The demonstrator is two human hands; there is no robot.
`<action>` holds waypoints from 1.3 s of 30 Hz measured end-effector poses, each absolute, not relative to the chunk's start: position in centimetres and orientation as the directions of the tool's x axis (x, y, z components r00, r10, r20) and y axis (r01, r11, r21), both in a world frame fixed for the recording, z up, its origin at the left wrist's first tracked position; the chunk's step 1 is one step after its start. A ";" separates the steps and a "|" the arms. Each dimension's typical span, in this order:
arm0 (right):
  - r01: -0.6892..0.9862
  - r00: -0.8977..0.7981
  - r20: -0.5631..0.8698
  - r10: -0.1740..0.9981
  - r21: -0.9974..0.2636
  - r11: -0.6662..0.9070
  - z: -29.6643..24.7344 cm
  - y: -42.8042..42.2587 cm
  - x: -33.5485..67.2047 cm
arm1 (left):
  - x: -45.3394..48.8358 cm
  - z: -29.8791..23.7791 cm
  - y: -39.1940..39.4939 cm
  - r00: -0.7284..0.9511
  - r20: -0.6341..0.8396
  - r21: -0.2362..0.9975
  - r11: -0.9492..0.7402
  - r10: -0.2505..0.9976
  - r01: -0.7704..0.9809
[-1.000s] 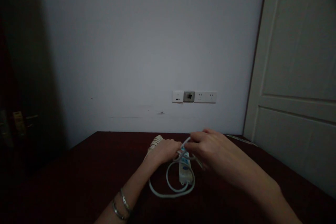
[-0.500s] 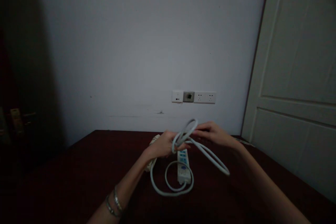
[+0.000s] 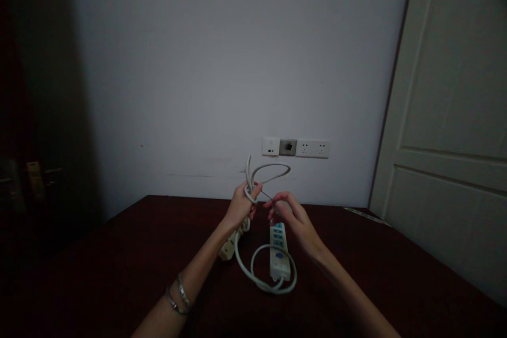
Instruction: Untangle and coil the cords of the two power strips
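My left hand point(image 3: 242, 207) is closed around a looped bundle of white power cord point(image 3: 273, 165), whose loops rise above the fist. To its right, my right hand point(image 3: 288, 215) has its fingers curled in a pinch on a strand of the same cord that runs between the two hands. Below them a white power strip point(image 3: 280, 266) with blue sockets lies on the dark red table. The cord leaves its near end and curls round it. Partly hidden behind my left hand is a second, cream-coloured power strip point(image 3: 227, 250).
The dark red table point(image 3: 158, 253) reaches back to a pale wall. White wall sockets point(image 3: 312, 148) and a grey wall plate point(image 3: 288, 147) sit low on it. A pale panelled door point(image 3: 451, 169) stands at the right. A thin flat strip point(image 3: 366, 215) lies near the table's back right.
My left hand has turned more upright, so the cord loops now point up. My right hand has moved left and down, and the long loop once hanging to the right is gone from there.
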State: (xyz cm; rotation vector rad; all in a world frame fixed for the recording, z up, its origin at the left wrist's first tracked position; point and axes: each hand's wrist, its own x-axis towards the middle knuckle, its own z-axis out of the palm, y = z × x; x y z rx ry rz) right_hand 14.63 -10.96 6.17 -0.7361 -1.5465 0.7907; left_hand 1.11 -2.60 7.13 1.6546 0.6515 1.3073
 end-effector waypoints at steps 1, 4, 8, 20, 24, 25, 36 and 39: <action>0.101 -0.155 0.594 0.790 -0.785 0.611 6.2 -11.2 14.8 | 1.3 6.9 -2.5 0.304 0.456 0.890 -0.440 0.836 -0.122; 0.378 -0.255 0.661 0.706 -0.604 0.702 6.2 -11.5 15.4 | 1.9 6.3 -2.5 0.347 0.413 0.910 -0.390 0.842 -0.137; 0.599 -0.226 0.713 0.664 -0.436 0.672 6.0 -10.9 15.8 | 2.6 5.9 -3.2 0.411 0.353 0.936 -0.323 0.840 -0.142; 0.553 -0.229 0.733 0.641 -0.444 0.705 5.3 -9.8 15.8 | 3.5 5.8 -5.1 0.249 0.346 0.934 -0.308 0.905 -0.180; 0.476 -0.249 0.720 0.648 -0.492 0.729 6.1 -10.2 16.1 | 3.4 6.0 -5.2 0.354 0.312 0.950 -0.289 0.882 -0.117; 0.466 -0.256 0.718 0.647 -0.494 0.733 6.4 -10.4 16.2 | 3.4 6.1 -5.2 0.374 0.322 0.947 -0.301 0.870 -0.115; 0.377 -0.199 0.715 0.670 -0.575 0.726 7.4 -11.1 16.3 | 1.2 7.6 -5.4 0.681 0.327 0.944 -0.259 0.656 -0.204; 0.315 -0.187 0.657 0.730 -0.664 0.678 7.2 -10.9 16.3 | 1.2 7.7 -5.2 0.688 0.330 0.943 -0.262 0.647 -0.205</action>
